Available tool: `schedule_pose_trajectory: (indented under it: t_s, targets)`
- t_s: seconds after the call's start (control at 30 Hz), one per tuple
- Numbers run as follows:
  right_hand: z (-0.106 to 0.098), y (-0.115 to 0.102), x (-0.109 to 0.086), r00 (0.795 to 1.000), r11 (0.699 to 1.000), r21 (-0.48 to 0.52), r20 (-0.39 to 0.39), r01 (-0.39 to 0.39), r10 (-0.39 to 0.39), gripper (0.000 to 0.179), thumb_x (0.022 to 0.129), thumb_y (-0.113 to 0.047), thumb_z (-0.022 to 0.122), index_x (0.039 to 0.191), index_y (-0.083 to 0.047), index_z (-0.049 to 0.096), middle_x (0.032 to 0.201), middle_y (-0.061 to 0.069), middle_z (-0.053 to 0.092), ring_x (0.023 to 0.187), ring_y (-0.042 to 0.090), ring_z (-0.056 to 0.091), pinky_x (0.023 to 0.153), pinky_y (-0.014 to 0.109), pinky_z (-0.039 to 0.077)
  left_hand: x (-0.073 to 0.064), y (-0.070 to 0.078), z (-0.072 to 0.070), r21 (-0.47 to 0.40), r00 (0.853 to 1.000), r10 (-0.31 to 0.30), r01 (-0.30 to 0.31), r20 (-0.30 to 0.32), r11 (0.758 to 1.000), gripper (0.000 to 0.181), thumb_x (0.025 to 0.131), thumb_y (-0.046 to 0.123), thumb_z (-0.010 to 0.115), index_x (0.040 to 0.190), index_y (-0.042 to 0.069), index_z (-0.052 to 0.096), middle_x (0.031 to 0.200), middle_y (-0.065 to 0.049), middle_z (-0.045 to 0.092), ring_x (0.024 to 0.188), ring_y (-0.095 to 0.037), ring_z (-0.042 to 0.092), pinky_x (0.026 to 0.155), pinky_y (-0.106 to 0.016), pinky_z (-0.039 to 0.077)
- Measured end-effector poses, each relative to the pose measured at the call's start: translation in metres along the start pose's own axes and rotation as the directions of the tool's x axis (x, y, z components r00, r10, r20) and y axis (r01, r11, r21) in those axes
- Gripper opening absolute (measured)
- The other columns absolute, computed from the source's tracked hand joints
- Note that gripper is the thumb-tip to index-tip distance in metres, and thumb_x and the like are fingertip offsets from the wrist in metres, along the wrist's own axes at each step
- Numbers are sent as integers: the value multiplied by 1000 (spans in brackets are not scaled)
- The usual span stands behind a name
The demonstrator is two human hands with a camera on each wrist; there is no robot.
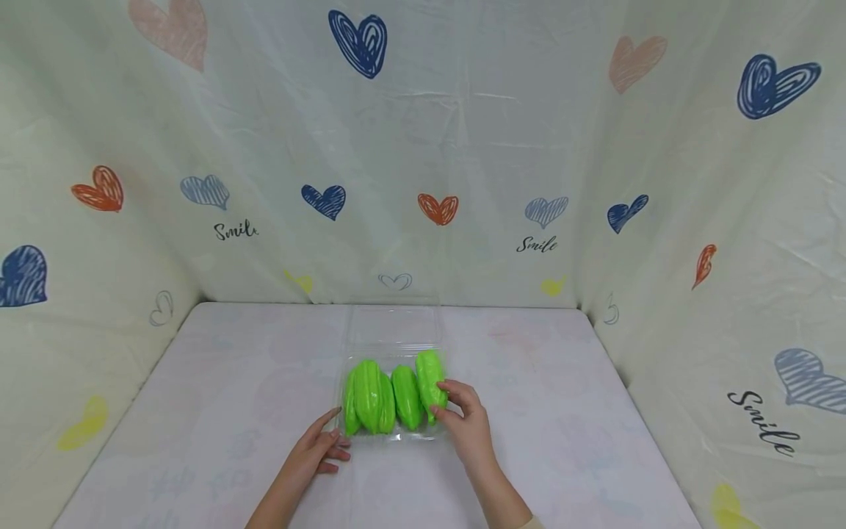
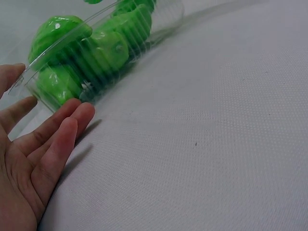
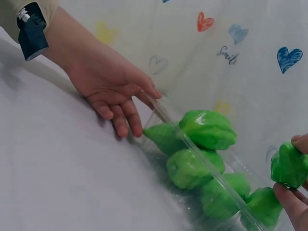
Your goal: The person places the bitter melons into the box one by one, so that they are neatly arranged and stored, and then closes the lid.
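My right hand [image 1: 468, 422] pinches a bright green ridged star fruit [image 1: 429, 371] between thumb and fingers, over the right end of a clear plastic box [image 1: 423, 435]. In the right wrist view this held star fruit [image 3: 286, 166] is above the box's rim. Several more star fruit [image 1: 368, 397] lie in the box, one resting on top of others at the left end. My left hand [image 1: 319, 447] is at the box's near left corner, fingers spread and fairly straight. The left wrist view shows fingertips [image 2: 85, 111] right at the box's wall.
The box's clear lid [image 1: 393, 327] is folded back onto the table behind it. A pale cloth covers the table [image 1: 264, 367]. Curtains printed with hearts [image 1: 438, 209] and "Smile" lettering enclose the back and both sides.
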State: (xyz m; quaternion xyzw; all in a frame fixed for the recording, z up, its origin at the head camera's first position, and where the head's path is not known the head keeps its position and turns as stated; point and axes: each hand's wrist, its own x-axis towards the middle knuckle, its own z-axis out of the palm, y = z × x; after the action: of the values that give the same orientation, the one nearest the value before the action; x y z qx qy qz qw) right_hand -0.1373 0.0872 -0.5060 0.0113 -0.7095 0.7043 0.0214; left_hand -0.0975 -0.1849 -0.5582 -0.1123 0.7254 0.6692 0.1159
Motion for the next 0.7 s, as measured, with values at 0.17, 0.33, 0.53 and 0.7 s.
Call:
schedule_pose_trajectory:
  t_s: [0.17, 0.33, 0.53, 0.7]
  targets:
    - [10, 3, -1, 998, 999, -4, 33, 49, -49, 36, 80, 7, 74, 116, 6, 64, 129, 20, 49, 113, 31, 53, 82, 25, 53, 0, 0, 0, 7, 1000, -11, 11, 0, 1000, 54, 102, 22, 49, 148, 0, 31, 99, -15, 69, 82, -27, 69, 65, -36, 55]
    - [18, 3, -2, 995, 997, -34, 64, 75, -72, 35, 80, 7, 74, 114, 6, 65, 127, 20, 50, 108, 26, 53, 81, 25, 53, -1, 1, -1, -7, 1000, 16, -15, 18, 1000, 56, 102, 22, 49, 148, -3, 29, 100, -18, 68, 82, -28, 69, 64, -36, 55]
    - [28, 2, -1, 993, 992, -107, 104, 60, -48, 36, 79, 4, 76, 114, 2, 67, 124, 17, 51, 110, 31, 54, 79, 26, 53, -2, 1, -1, -5, 1000, 5, -5, 19, 1000, 55, 102, 21, 48, 148, -2, 30, 100, -17, 68, 82, -27, 69, 65, -36, 55]
    - [33, -1, 1, 991, 975, -209, 124, 72, -47, 37, 78, 1, 78, 113, -1, 69, 123, 16, 52, 109, 34, 55, 79, 26, 54, -1, 0, -1, -1, 1000, 8, -8, 15, 1000, 55, 102, 22, 49, 148, -3, 29, 100, -18, 68, 82, -27, 69, 65, -36, 55]
